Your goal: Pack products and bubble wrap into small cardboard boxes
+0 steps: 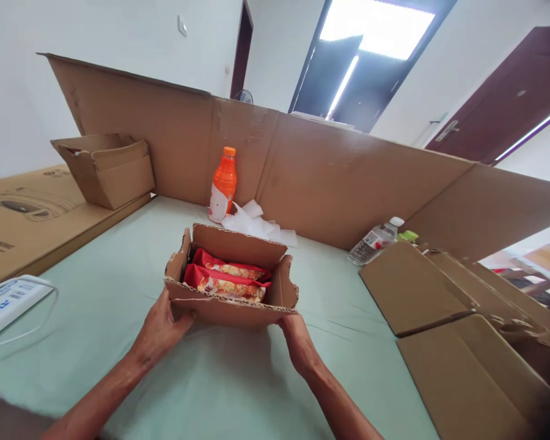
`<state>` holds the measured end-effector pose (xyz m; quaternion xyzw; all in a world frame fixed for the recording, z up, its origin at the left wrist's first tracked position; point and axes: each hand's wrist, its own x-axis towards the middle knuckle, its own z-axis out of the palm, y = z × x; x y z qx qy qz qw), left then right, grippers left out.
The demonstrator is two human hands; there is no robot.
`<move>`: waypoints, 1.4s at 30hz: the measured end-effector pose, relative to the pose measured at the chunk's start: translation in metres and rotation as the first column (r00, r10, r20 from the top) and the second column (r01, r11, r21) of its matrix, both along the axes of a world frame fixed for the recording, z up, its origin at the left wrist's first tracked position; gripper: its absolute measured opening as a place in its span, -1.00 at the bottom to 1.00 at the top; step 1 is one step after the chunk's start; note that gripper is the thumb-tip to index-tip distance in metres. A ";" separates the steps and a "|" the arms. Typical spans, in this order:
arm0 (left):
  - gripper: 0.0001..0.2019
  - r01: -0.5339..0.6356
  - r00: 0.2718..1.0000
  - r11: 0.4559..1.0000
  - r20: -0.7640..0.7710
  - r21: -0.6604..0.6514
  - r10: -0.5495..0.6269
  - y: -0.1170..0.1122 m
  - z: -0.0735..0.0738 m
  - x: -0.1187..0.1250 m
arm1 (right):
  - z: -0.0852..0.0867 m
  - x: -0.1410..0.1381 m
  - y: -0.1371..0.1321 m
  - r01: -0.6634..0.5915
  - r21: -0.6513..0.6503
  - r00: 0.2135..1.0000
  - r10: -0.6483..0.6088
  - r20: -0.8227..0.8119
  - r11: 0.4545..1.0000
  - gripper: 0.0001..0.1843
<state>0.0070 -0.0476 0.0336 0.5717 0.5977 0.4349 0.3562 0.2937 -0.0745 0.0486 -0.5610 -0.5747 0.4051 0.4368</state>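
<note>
An open cardboard box [238, 308] with rough-cut edges is gripped between my two hands over the pale green tabletop. Inside it lie red snack packets [231, 284] with food pictured on them. My left hand [167, 324] clasps the box's near left corner, thumb on the front wall and the other fingers hidden behind the side. At the near right corner, my right hand [297, 342] holds the box from the side and below, most of its fingers out of sight. The box looks tipped slightly toward me.
Behind the box stand an orange bottle [224, 183] and crumpled white sheets [256, 223]. A clear water bottle [376, 241] leans at the right, beside several cardboard boxes [417, 287]. Another box [114, 171] sits back left; a power strip [16, 305] lies left. A cardboard wall [330, 183] closes the back.
</note>
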 end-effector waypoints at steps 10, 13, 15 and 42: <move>-0.63 -0.068 0.997 0.998 -0.022 -0.009 0.068 0.022 -0.046 -0.010 | 0.025 0.067 0.134 0.196 0.181 0.889 -0.252 0.382 0.964 -0.51; -0.68 -0.119 0.992 0.993 -0.040 0.007 0.119 0.020 -0.054 -0.009 | 0.024 0.059 0.193 0.242 0.135 0.872 -0.276 0.403 0.961 -0.55; -0.71 -0.137 0.989 0.990 -0.047 0.018 0.138 0.019 -0.057 -0.008 | 0.021 0.044 0.227 0.264 0.116 0.862 -0.289 0.416 0.957 -0.56; -0.40 -0.041 0.958 0.999 -0.283 0.011 0.043 0.014 -0.036 -0.016 | -0.004 0.072 -0.024 0.400 -0.220 0.902 -0.424 -0.076 0.890 -0.40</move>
